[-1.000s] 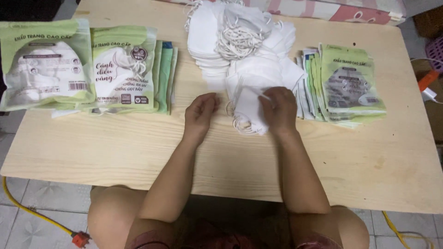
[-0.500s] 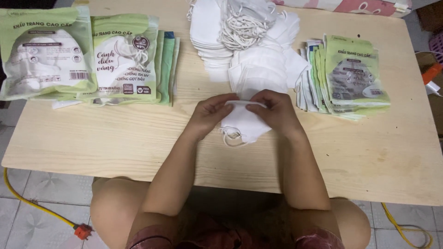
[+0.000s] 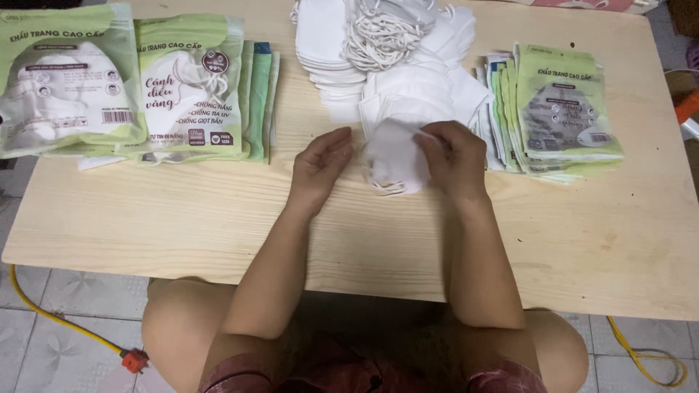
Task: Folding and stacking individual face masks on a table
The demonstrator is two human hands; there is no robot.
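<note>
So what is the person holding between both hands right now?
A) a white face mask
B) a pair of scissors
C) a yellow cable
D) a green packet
A: the left hand and right hand hold a white face mask with loose ear loops just above the wooden table; the green packets lie untouched in stacks at the sides.

1. A white folded face mask [image 3: 393, 156] is being held just above the pale wooden table, near its middle, with its flat side facing up.
2. Its thin white ear loops are hanging from the lower edge, curling loosely against the wood.
3. It is sitting just in front of the heap of loose white masks [image 3: 386, 54], which is spreading across the table's far side, elastic loops tangling on top.
</note>
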